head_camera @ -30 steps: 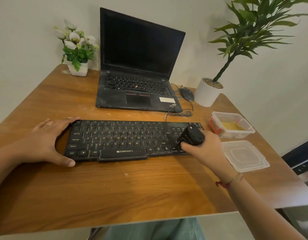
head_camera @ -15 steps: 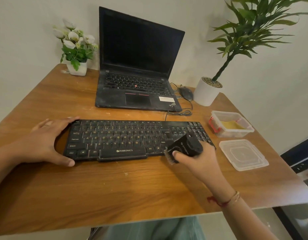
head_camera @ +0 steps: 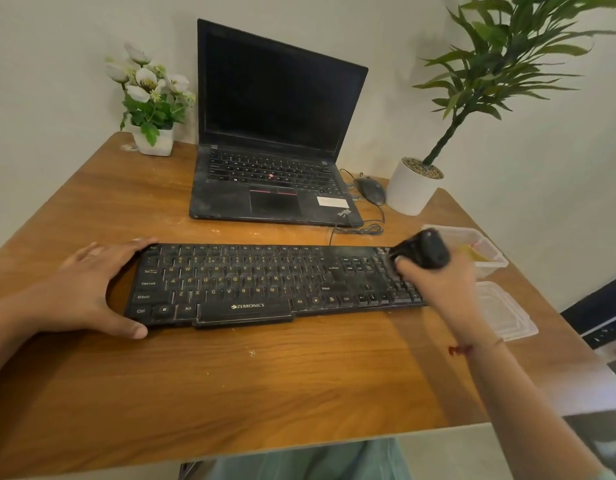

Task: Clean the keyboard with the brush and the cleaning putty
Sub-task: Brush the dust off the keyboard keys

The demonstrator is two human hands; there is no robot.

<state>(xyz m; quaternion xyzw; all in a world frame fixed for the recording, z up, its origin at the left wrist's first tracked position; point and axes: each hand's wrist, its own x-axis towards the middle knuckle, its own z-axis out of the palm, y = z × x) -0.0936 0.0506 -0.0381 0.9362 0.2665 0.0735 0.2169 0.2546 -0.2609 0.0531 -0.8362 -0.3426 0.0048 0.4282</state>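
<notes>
A dusty black keyboard [head_camera: 265,282] lies across the middle of the wooden table [head_camera: 265,382]. My left hand [head_camera: 88,289] rests against its left end, fingers spread along the back corner and thumb at the front corner. My right hand [head_camera: 438,282] grips a black brush [head_camera: 424,252] over the number pad at the keyboard's right end, bristles down towards the keys. Yellow cleaning putty [head_camera: 474,252] sits in a clear plastic box [head_camera: 486,251] just right of the keyboard, partly hidden by the brush.
An open black laptop [head_camera: 275,140] stands behind the keyboard, with a wired mouse [head_camera: 370,190] at its right. A white flower pot [head_camera: 154,140] is at the back left, a potted plant [head_camera: 413,190] at the back right. The box's clear lid [head_camera: 507,317] lies by my right wrist.
My right hand has carried the brush from the keyboard's front edge back and to the right, onto the number pad. My left hand has stayed in place.
</notes>
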